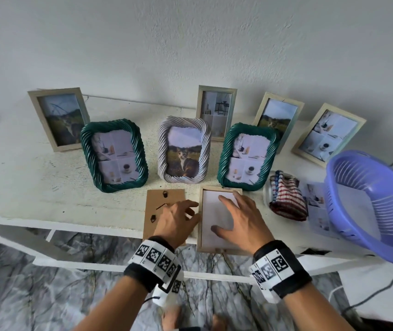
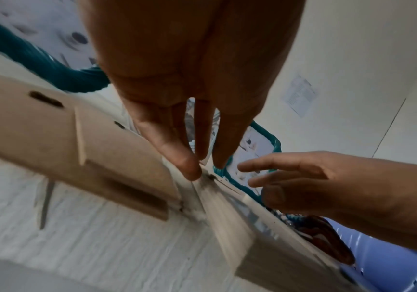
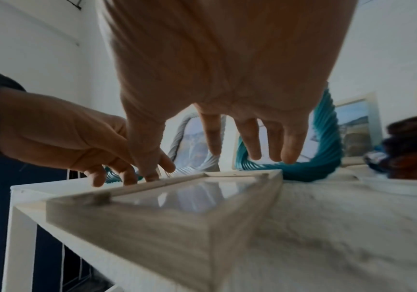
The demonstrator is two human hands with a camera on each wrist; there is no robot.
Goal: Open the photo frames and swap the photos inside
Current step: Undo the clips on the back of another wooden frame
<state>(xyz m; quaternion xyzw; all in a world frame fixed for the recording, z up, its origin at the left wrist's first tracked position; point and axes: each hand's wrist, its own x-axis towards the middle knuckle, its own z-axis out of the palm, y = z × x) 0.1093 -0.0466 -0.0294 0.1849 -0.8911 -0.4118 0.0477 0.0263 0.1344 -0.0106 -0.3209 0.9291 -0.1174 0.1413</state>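
1. Right, you're mid-swap on one frame: the open wooden frame lies face down at the near edge of the white table, its near end hanging a little over the edge, and its brown backing board is off and lying flat just to its left.
2. Inside that frame a pale sheet shows, most likely a photo's blank back; I can't tell whether it's the old photo or the new one.
3. Your right hand is spread over the sheet, fingers straight and relaxed, gripping nothing; whether the fingertips press on it I can't tell.
4. Your left hand rests over the backing board with loose fingers reaching to the frame's left rail, holding nothing either.
5. Still to do, by my reading: settle the photo, refit the board, stand the frame up, then carry on.
6. Seven more frames stand closed behind: two green rope frames, a white rope frame between them, four plain wooden frames farthest back.
7. Off to the right sit a purple basket, a striped cloth and a loose photo print.
8. Room-wise: rough white wall behind, marbled floor below.
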